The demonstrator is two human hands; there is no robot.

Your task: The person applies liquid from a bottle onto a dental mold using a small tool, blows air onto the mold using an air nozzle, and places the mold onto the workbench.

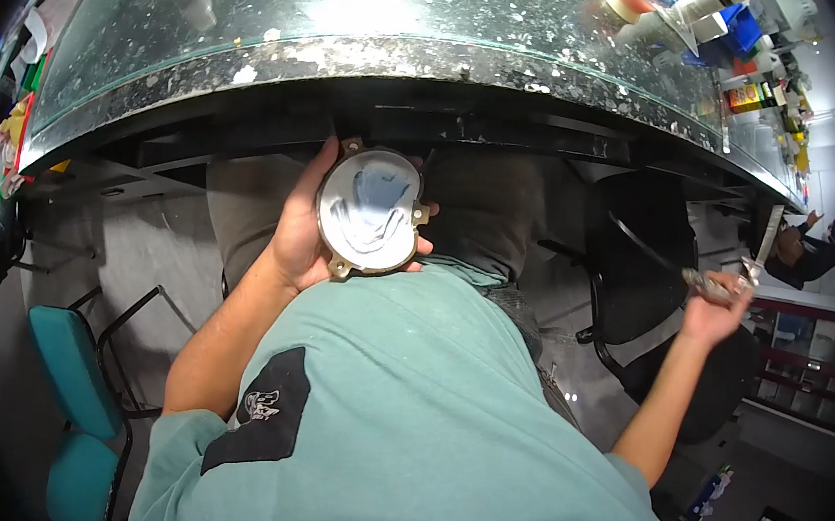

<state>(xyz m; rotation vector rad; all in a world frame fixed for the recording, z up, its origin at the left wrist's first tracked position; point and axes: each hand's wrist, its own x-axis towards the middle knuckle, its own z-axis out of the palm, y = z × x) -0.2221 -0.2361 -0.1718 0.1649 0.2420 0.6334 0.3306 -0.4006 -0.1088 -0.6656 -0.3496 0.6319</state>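
My left hand (303, 219) is closed round a denture flask half (371, 246), held in front of my lap below the bench edge. Its round metal rim has small lugs, and white plaster fills it, with a smooth grey-blue patch and a curved ridge on top. Off to the right, my right hand (717, 307) is raised away from the flask, its fingers wrapped round metal tools. A thin curved metal spatula (641, 240) reaches left from the fist. A flat metal blade (771, 232) sticks up at its other side; how it joins is unclear.
The dark, plaster-spotted bench (341, 12) spans the front. Bottles, a blue container (743, 29) and a boxed product (755, 97) stand at its right. Black chairs (638, 262) are at the right, a teal chair (75, 368) at the left. Another person (810, 253) is at the far right.
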